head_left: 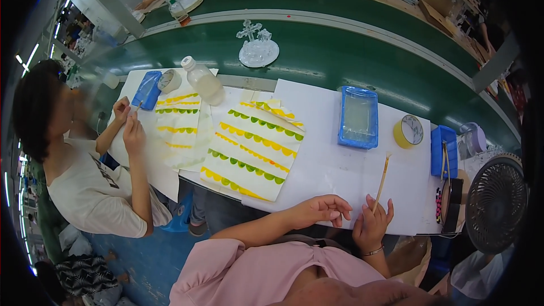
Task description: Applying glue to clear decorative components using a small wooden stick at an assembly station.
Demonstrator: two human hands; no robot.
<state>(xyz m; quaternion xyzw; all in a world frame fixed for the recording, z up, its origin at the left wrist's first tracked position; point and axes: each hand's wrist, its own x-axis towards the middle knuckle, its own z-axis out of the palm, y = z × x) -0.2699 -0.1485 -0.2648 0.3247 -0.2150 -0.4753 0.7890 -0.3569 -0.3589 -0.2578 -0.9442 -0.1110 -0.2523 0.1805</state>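
Note:
Over the front edge of the white-covered table, my right hand (374, 225) is closed on a thin paintbrush (382, 183), its tip pointing up and away from me. My left hand (324, 211) hovers just left of it, fingers loosely bent and slightly apart, with nothing visible in them. Beyond my hands, white paper (317, 164) covers the tabletop. To the left lies a white sheet with green and yellow scalloped bands (249, 150). Ahead stands a blue-rimmed tray (358, 118), plastic-wrapped, with what looks like clear liquid inside. A roll of tape (408, 131) is right of it.
At the right, a blue bin (443, 150) holds sticks or brushes, near a dark fan (496, 204). A co-worker (96, 175) sits at the left, hands raised near a blue box (147, 90). A bottle (202, 81) and clear cross ornament (258, 45) stand farther back.

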